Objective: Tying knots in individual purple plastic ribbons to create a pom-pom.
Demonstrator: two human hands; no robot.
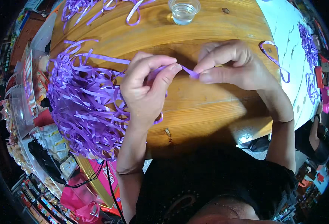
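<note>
A narrow purple ribbon (187, 70) runs between my two hands above the middle of the wooden table. My left hand (147, 84) pinches it between thumb and forefinger, with more of the ribbon passing behind the palm. Just to the right, the fingertips of my right hand (231, 67) grip its other part, where it looks bunched or folded. Whether there is a knot I cannot tell. A large heap of purple ribbons (86, 108) lies on the table beside my left hand and wrist.
A clear plastic cup (184, 13) holding some liquid stands at the far side. More purple ribbons (134, 13) lie at the far left. One loose ribbon (274, 61) hangs near the table's right edge. Clear bins of packaged goods (52, 138) crowd the left. A person (315, 136) is at far right.
</note>
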